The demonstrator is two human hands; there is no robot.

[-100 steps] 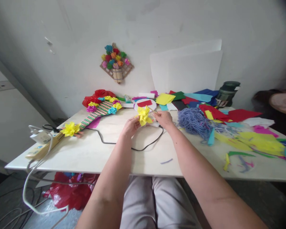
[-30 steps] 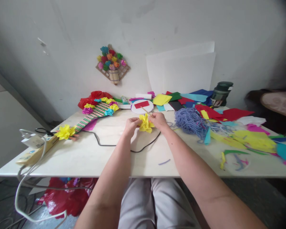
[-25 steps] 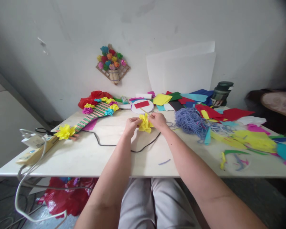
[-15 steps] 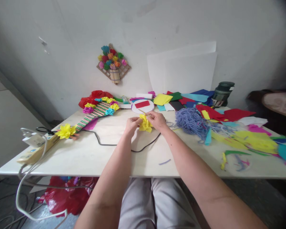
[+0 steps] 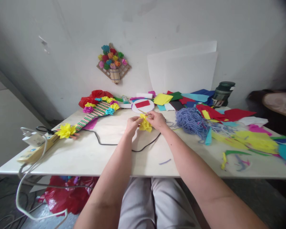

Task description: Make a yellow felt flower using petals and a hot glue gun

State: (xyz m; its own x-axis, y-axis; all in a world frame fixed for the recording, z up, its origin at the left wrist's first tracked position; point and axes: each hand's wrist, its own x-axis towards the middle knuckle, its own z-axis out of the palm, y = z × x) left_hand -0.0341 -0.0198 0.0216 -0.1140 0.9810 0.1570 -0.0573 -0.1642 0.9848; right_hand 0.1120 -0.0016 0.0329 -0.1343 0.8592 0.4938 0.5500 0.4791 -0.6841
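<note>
A ruffled yellow paper flower (image 5: pixel 146 124) is held between my two hands above the middle of the table. My left hand (image 5: pixel 133 123) pinches its left side with thumb and fingers. On the other side, my right hand (image 5: pixel 156 121) has its fingers closed at the flower's upper right edge. A thin wooden stick (image 5: pixel 142 112) juts up and left from the right fingers, so that hand grips the stick too. Behind the hands lies a white oval piece (image 5: pixel 150 108) with a red paper rectangle (image 5: pixel 142 104) on it.
Blue-purple yarn (image 5: pixel 192 122) lies tangled right of my hands, near scattered coloured paper (image 5: pixel 257 140). To the left is a flower-trimmed woven stick craft (image 5: pixel 92 115) with another yellow flower (image 5: pixel 66 130). A black cable (image 5: pixel 107 145) crosses the table. A power strip (image 5: pixel 38 151) sits at the left edge.
Almost nothing differs. The fingers and the yellow paper flower have shifted very slightly, and the stick's tip sits a little further left.
</note>
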